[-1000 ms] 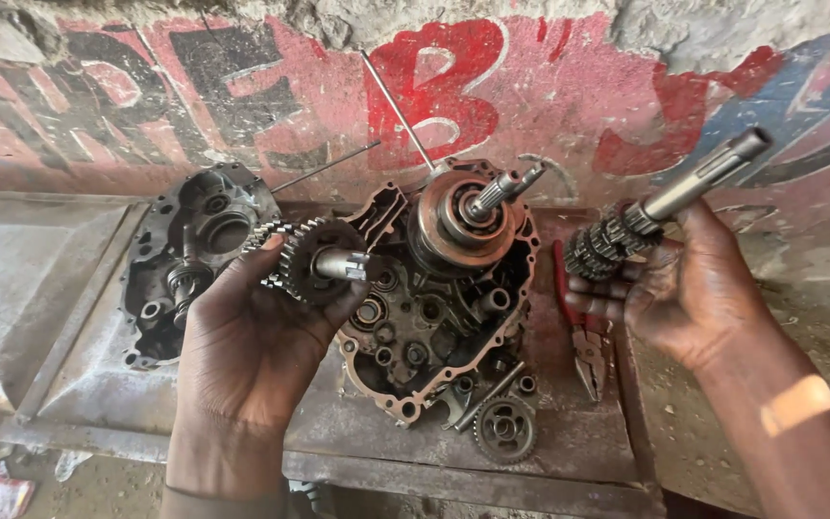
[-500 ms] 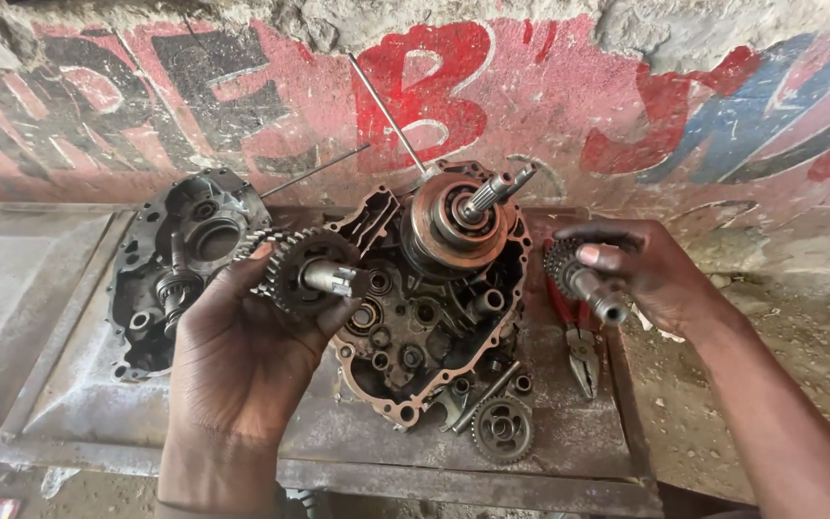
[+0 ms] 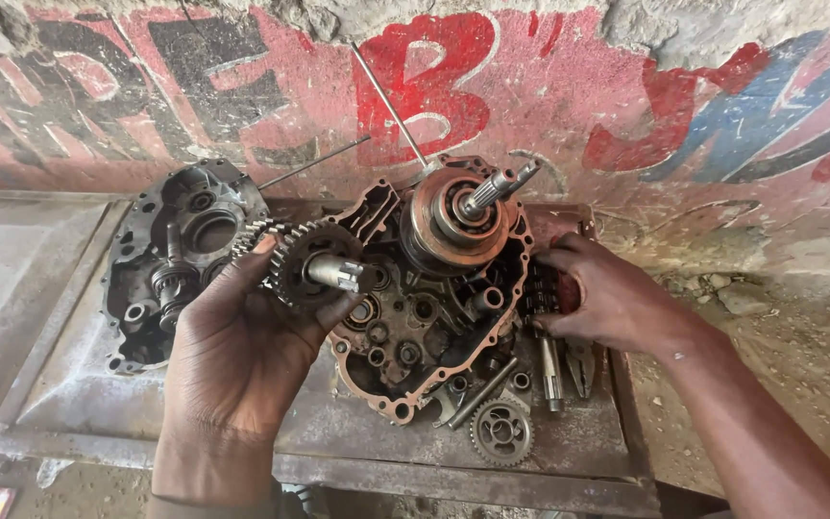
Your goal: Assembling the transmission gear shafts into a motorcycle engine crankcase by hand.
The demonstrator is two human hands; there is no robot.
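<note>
At nine o'clock of the metal desk (image 3: 60, 384) lies a dark engine cover (image 3: 180, 259), open side up, with a small shaft standing in it. Just right of it, the left hand (image 3: 242, 356) is raised palm up, its fingers clenched round a gear cluster (image 3: 305, 264) whose stub shaft points toward three o'clock; the gears hang just above the desk, between the cover and the crankcase. At the centre sits the rusty crankcase half (image 3: 415, 336), with a round rotor and shaft (image 3: 463, 216) at its twelve o'clock. A loose gear (image 3: 500, 432) lies at the crankcase's five o'clock. At three o'clock the right hand (image 3: 607, 298) presses down, fingers closed on a second gear shaft (image 3: 545, 317) beside the case rim, its lower end on the desk. Pliers (image 3: 580, 365) lie just beneath that hand.
</note>
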